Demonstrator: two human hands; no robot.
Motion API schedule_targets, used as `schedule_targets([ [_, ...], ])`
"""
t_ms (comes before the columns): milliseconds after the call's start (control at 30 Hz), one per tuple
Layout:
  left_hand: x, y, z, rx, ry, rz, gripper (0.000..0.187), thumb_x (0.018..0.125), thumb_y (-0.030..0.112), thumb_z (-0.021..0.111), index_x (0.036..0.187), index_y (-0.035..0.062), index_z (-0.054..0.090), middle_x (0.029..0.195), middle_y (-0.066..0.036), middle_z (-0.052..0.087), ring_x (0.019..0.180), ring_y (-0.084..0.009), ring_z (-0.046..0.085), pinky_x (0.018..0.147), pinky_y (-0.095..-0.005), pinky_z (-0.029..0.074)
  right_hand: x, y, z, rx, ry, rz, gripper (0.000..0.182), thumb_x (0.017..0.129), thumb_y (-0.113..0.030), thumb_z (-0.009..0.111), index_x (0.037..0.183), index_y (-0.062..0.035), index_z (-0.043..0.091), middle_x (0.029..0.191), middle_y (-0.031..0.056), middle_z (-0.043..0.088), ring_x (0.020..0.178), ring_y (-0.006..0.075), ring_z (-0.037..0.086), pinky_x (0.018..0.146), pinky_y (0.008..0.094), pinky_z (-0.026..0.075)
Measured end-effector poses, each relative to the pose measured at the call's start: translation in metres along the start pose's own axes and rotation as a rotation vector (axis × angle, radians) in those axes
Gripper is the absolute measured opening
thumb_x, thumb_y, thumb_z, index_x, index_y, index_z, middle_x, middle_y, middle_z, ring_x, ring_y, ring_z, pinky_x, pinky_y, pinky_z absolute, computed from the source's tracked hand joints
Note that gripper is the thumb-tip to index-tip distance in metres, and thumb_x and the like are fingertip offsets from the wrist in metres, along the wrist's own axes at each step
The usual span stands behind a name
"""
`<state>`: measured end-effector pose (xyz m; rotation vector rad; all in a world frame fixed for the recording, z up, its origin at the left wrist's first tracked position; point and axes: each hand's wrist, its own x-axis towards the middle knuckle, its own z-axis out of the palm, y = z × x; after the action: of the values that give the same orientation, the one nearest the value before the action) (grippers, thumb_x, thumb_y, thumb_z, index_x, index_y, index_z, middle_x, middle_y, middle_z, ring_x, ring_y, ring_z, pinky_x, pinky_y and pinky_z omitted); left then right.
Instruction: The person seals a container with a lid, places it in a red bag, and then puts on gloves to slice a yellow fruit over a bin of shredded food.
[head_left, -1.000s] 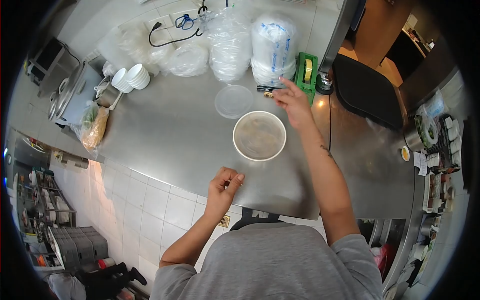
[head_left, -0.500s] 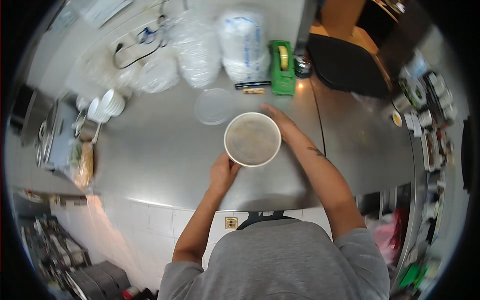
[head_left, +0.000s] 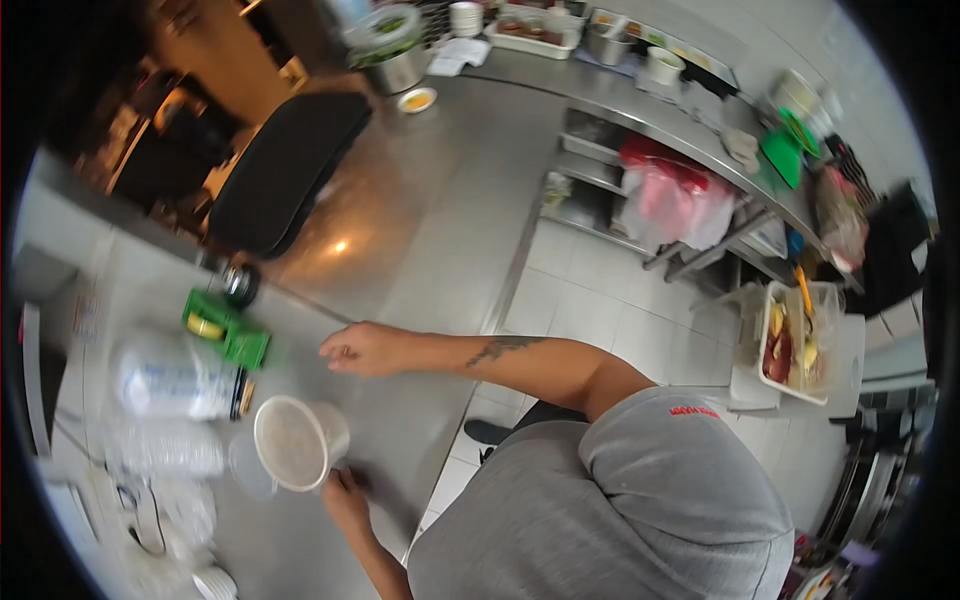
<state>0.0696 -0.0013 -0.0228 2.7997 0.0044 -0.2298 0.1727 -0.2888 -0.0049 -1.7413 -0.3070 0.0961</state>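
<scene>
1. Container (head_left: 292,443), white, round and deep, with a pale rim, near the left part of the worktop (head_left: 400,420); cannot tell whether lifted or resting on the brushed steel.
2. Left hand (head_left: 345,495) at the container's lower side, apparently touching; depth of grip hidden.
3. Right hand (head_left: 362,348) apart from the container, fingers loosely bent and closed on nothing visible; well apart from the left hand.
4. Clear, flat, round plastic lid (head_left: 248,466) just beside the container, partly hidden by the rim.
5. Green plastic tape dispenser (head_left: 240,345) with a yellow roll, near the right hand's fingertips, with a strip of steel between.
6. Black slim pen (head_left: 238,392) between the dispenser and container, beside a plastic-wrapped white stack (head_left: 170,388) with blue print.
7. Worktop's near edge close to the left forearm, running under the right forearm; a wider stretch of steel beyond, crossed by a dark seam.
8. Black rounded panel (head_left: 290,175) and small white dish (head_left: 417,100) with yellow contents, toward the far side.
</scene>
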Motion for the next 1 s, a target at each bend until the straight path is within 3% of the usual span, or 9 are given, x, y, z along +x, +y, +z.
schedule_targets([
  [133, -0.027, 0.112, 0.016, -0.099, -0.048, 0.292, 0.009, 0.091, 0.007, 0.055, 0.089, -0.0005, 0.06, 0.091, -0.02, 0.065, 0.083, -0.0426, 0.062, 0.07, -0.0466, 0.049, -0.093, 0.034, -0.158, 0.143, 0.398, 0.012, 0.017, 0.092, -0.006, 0.057, 0.105, 0.0015, 0.065, 0.096, 0.0093, 0.069, 0.088, 0.0158, 0.066, 0.08, 0.0289, 0.053],
  [233, -0.023, 0.211, 0.04, -0.191, -0.083, 0.511, 0.007, 0.089, 0.005, 0.055, 0.093, 0.0014, 0.06, 0.093, -0.019, 0.064, 0.082, -0.0413, 0.062, 0.071, -0.0448, 0.05, -0.186, 0.101, -0.289, -0.075, 0.733, 0.209, 0.013, 0.088, -0.009, 0.06, 0.093, -0.0016, 0.069, 0.084, 0.0068, 0.07, 0.077, 0.014, 0.064, 0.072, 0.0288, 0.052],
  [267, -0.02, 0.246, 0.05, -0.214, -0.12, 0.573, 0.007, 0.089, 0.004, 0.055, 0.093, 0.002, 0.061, 0.093, -0.019, 0.063, 0.082, -0.0408, 0.062, 0.072, -0.0444, 0.05, -0.218, 0.113, -0.329, -0.319, 0.847, 0.426, 0.016, 0.087, -0.016, 0.063, 0.092, -0.0026, 0.07, 0.083, 0.0104, 0.071, 0.079, 0.0173, 0.066, 0.074, 0.032, 0.052],
  [300, -0.02, 0.279, 0.064, -0.226, -0.12, 0.626, 0.008, 0.088, 0.003, 0.056, 0.094, 0.0031, 0.061, 0.091, -0.018, 0.063, 0.081, -0.0393, 0.062, 0.071, -0.0445, 0.05, -0.25, 0.149, -0.373, -0.42, 0.931, 0.583, 0.021, 0.081, -0.017, 0.063, 0.096, -0.0058, 0.071, 0.09, 0.0189, 0.07, 0.089, 0.0316, 0.069, 0.08, 0.0389, 0.053],
  [433, -0.021, 0.384, 0.146, -0.111, -0.29, 0.773, 0.008, 0.089, 0.007, 0.055, 0.093, 0.0034, 0.061, 0.089, -0.018, 0.062, 0.082, -0.0398, 0.062, 0.071, -0.0463, 0.05, -0.35, 0.241, -0.519, -0.91, 1.1, 0.737, 0.017, 0.078, -0.013, 0.058, 0.086, -0.0028, 0.07, 0.087, 0.0221, 0.069, 0.087, 0.0387, 0.067, 0.087, 0.0465, 0.05],
  [500, -0.028, 0.422, 0.186, -0.121, -0.373, 0.841, 0.009, 0.089, 0.009, 0.056, 0.092, 0.0036, 0.061, 0.089, -0.018, 0.062, 0.08, -0.0396, 0.062, 0.069, -0.0471, 0.05, -0.379, 0.274, -0.572, -1.236, 0.956, 0.876, 0.02, 0.079, -0.017, 0.057, 0.084, -0.0014, 0.069, 0.087, 0.0217, 0.069, 0.086, 0.0409, 0.066, 0.092, 0.0481, 0.048],
  [533, -0.033, 0.441, 0.198, -0.157, -0.404, 0.886, 0.008, 0.089, 0.009, 0.056, 0.092, 0.0036, 0.061, 0.089, -0.017, 0.062, 0.079, -0.0393, 0.062, 0.068, -0.0476, 0.05, -0.393, 0.295, -0.593, -1.413, 0.871, 0.85, 0.027, 0.082, -0.025, 0.057, 0.088, -0.0017, 0.068, 0.093, 0.021, 0.069, 0.09, 0.0406, 0.064, 0.095, 0.0495, 0.045],
  [600, -0.042, 0.474, 0.215, -0.111, -0.457, 0.873, 0.008, 0.089, 0.009, 0.056, 0.091, 0.0038, 0.061, 0.087, -0.017, 0.061, 0.078, -0.0386, 0.062, 0.068, -0.0473, 0.051, -0.401, 0.329, -0.625, -1.059, 1.271, 0.527, 0.043, 0.089, -0.028, 0.055, 0.124, -0.0016, 0.054, 0.12, 0.0254, 0.06, 0.11, 0.0432, 0.056, 0.1, 0.051, 0.04],
  [1000, -0.063, 0.528, 0.251, 0.029, -0.58, 0.778, 0.008, 0.086, 0.01, 0.059, 0.085, 0.0029, 0.061, 0.084, -0.014, 0.061, 0.076, -0.0345, 0.064, 0.067, -0.0432, 0.054, -0.428, 0.382, -0.695, -1.223, 0.718, 1.036, 0.038, 0.092, -0.028, 0.055, 0.12, -0.003, 0.058, 0.116, 0.0235, 0.063, 0.108, 0.041, 0.058, 0.098, 0.0494, 0.042],
])
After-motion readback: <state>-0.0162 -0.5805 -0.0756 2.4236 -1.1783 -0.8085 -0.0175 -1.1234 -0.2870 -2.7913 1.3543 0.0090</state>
